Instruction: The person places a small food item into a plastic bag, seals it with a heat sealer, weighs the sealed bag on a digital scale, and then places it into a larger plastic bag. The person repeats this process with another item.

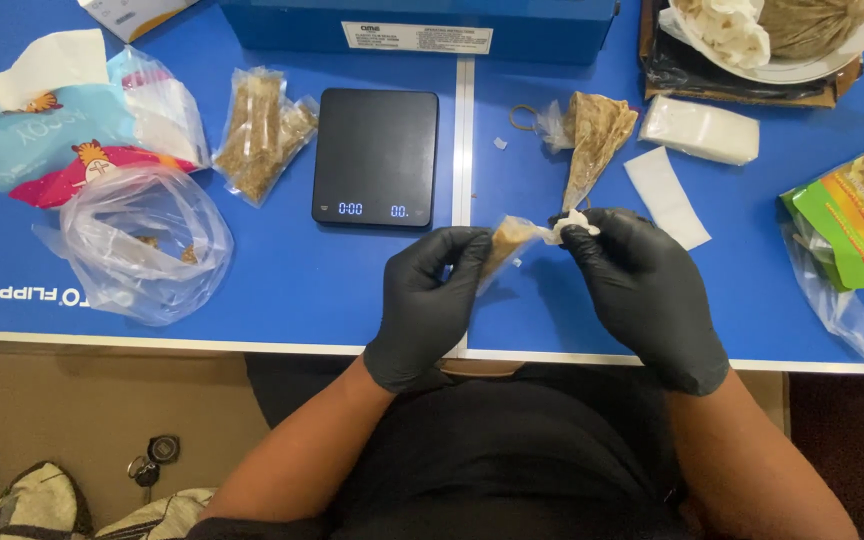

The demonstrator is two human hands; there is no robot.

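Both hands wear black gloves and share one thing: a small clear plastic packet of tan, powdery filling, held just above the blue surface at about 6 o'clock from the black digital kitchen scale. The left hand is closed on the packet's body; the right hand pinches its twisted white neck between thumb and fingertips. Whether that neck is tied off is hard to tell, since the fingers cover it.

The risk seems to lie in the neck: if the right hand's pinch slackens while the left hand squeezes the body, filling could spill onto the surface. Thin film pulled between two grips may also tear. A similar cone-shaped clear packet lies at 12 o'clock from the hands, near a loose rubber band, close enough for a wrist to nudge. Flat filled clear bags lie at 9 o'clock from the scale, well apart.
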